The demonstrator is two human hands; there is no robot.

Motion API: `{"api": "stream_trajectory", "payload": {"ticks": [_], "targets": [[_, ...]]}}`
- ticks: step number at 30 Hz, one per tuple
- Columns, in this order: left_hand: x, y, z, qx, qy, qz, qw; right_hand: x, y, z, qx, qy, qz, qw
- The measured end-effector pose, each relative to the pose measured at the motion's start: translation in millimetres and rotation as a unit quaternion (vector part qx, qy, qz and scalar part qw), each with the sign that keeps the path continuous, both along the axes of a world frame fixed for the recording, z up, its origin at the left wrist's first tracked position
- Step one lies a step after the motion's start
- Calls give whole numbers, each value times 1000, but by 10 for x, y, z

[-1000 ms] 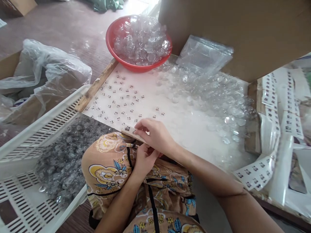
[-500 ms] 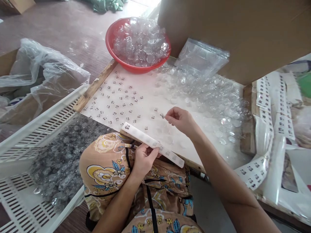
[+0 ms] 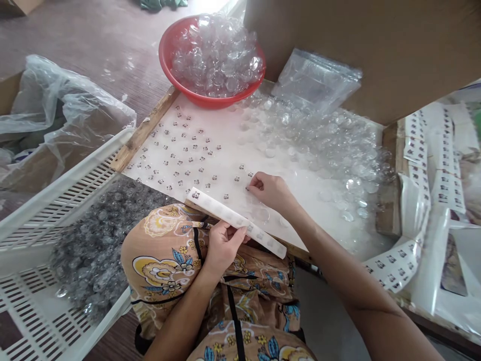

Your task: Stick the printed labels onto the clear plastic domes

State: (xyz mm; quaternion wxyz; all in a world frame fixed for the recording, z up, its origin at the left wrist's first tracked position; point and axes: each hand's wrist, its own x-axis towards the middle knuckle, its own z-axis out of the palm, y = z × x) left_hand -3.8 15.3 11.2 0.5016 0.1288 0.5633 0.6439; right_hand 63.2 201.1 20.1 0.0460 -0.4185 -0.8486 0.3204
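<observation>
Between the thumb and fingers of my left hand [image 3: 224, 246] is a strip of stickers [image 3: 218, 208], white with small dark animal-face prints, held slanting over my lap at the board's front edge. My right hand [image 3: 271, 191] is pinched closed low over the white board [image 3: 285, 175]. At its fingertips shows a tiny dark-printed sticker [image 3: 248, 188], mostly covered. Just beyond lies another small printed face [image 3: 250, 174]. Many similar prints [image 3: 195, 146] are spread over the board's left half, and clear round pieces [image 3: 338, 155] crowd its right side.
A red basin [image 3: 214, 102] heaped with clear pieces stands on the board's far edge. Near it lies a clear plastic bag [image 3: 319, 82]. At left, a white slatted basket [image 3: 67, 195] holds glossy pieces. Printed sticker sheets [image 3: 415, 150] hang at right, beside a large cardboard panel [image 3: 356, 45].
My right hand has moved slightly left and toward me, away from a printed face that now lies uncovered. My left hand keeps its hold on the strip. The whole view has shifted a little.
</observation>
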Motion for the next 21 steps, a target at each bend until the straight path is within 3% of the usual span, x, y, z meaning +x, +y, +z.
{"api": "stream_trajectory", "payload": {"ticks": [4, 8, 10, 13, 16, 21], "targets": [[3, -4, -1, 1, 4, 1, 1000, -145, -37, -67, 85, -1, 16, 996], [18, -17, -28, 8, 12, -2, 1000, -247, -116, 42, 130, 34, 6, 991], [24, -22, -30, 12, 16, -5, 1000, -303, -226, 173, 115, 86, 26, 989], [22, -19, -6, 20, 25, -13, 999, -449, -456, 374, 20, 182, 94, 979], [8, -11, 18, 33, 37, -24, 998, -621, -656, 451, -33, 203, 143, 968], [-11, -19, -32, 35, 68, -27, 997, -674, -822, 352, 89, 129, 149, 976]]}}
